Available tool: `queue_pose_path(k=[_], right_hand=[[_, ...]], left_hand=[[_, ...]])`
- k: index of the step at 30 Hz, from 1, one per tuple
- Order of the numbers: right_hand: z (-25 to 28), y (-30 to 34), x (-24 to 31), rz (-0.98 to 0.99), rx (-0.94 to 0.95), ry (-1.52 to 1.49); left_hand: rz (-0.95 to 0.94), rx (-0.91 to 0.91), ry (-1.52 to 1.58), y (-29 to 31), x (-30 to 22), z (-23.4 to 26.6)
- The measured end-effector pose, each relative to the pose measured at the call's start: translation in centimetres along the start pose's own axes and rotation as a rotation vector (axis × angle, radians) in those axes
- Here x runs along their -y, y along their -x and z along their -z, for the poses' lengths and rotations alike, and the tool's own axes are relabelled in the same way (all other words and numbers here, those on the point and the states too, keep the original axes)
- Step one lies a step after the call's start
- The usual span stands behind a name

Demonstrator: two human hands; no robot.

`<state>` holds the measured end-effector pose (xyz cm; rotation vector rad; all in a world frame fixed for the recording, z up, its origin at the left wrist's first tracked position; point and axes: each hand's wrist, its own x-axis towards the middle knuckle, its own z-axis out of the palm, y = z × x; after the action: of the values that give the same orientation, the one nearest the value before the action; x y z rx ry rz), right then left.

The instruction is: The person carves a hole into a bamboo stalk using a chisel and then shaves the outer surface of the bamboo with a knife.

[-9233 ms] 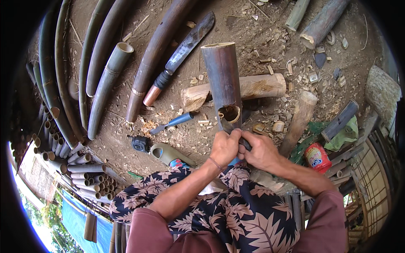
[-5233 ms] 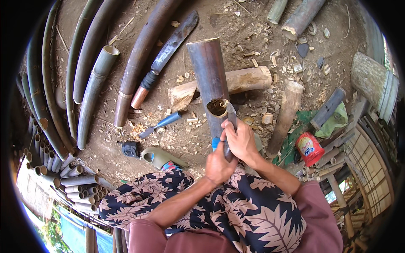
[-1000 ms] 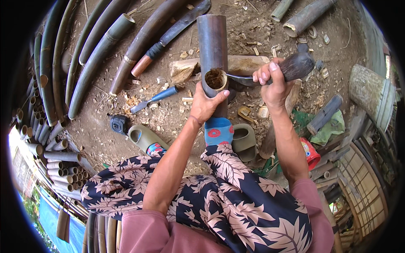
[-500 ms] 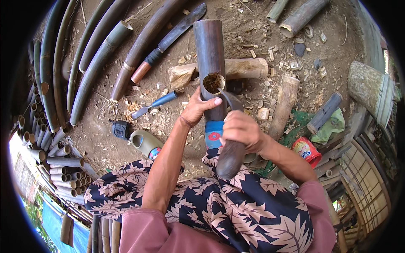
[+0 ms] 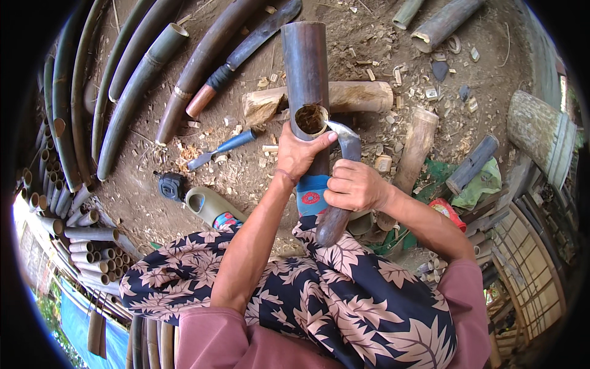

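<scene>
Your left grip (image 5: 297,150) wraps the smooth, dark bamboo tube (image 5: 305,67); your right grip (image 5: 356,186) clenches the curved knife (image 5: 334,226) by its rounded handle.

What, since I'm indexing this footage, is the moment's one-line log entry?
left hand: holding dark bamboo tube | right hand: gripping hooked knife | blade: by tube's opening

Bamboo tube (image 5: 305,64) — dark brown; trousers (image 5: 362,292) — navy (tan leaf print).

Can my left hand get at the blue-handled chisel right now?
Probably, but only after letting go: your left hand grips the dark bamboo tube. The blue-handled chisel lies uncovered to its left.
</scene>
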<state>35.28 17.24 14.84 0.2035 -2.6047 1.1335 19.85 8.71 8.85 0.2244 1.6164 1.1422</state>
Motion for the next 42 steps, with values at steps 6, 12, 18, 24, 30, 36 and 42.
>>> queue_pose_path(k=[6, 12, 18, 24, 30, 36, 42], right_hand=[[-0.1, 1.5, -1.7, 0.070, 0.022, 0.088], [2.6, -2.9, 0.8, -0.035, -0.104, -0.220], [1.6, -3.8, -0.1, 0.041, 0.015, -0.349], [0.7, -3.6, -1.2, 0.121, 0.048, -0.276], [-0.6, -3.3, -2.3, 0.176, 0.126, -0.149], [-1.0, -3.0, -2.9, 0.174, 0.093, -0.083], [3.6, -8.0, -2.2, -0.681, -0.739, -0.873]], left_hand=[[0.042, -0.149, -0.175, 0.4, -0.3, -1.0], [0.095, 0.193, 0.293, 1.7, 0.2, 2.6], [0.096, 0.236, 0.315, 1.7, 0.1, 2.8], [0.114, 0.175, 0.337, 2.0, -0.4, 2.4], [0.045, 0.030, 0.140, 2.0, -0.2, 1.8], [0.039, -0.092, -0.025, 2.1, -1.2, 0.7], [0.026, -0.098, 0.228, 2.1, -0.8, 1.0]])
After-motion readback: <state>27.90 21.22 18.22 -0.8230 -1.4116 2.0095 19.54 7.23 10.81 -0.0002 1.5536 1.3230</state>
